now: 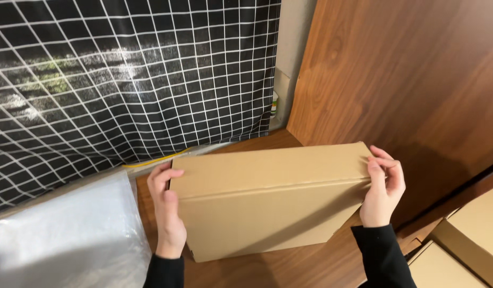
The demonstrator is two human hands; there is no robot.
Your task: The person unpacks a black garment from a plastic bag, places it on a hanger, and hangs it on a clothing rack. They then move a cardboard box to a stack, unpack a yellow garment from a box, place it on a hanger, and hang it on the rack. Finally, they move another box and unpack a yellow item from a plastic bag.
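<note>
- The cardboard box [267, 200], flat and closed, sat on a brown wooden surface [289, 269], just in front of a black grid-patterned curtain [123, 69] and beside an upright wooden panel [406, 80].
- The left hand [166, 213] clasped its left edge, fingers curled over the top corner, likely to steady it.
- The right hand [384, 189] gripped the right edge, fingers bent over the lid's fold, seemingly pressing the flap down.
- A clear plastic-wrapped bundle [65, 234] lay just left; more boxes [465, 240] stood lower right.

Tan box [267, 200] on brown woodgrain shelf [289, 269]; black curtain [123, 74] with white grid; black sleeves [382, 256]; yellow cord [153, 159].
</note>
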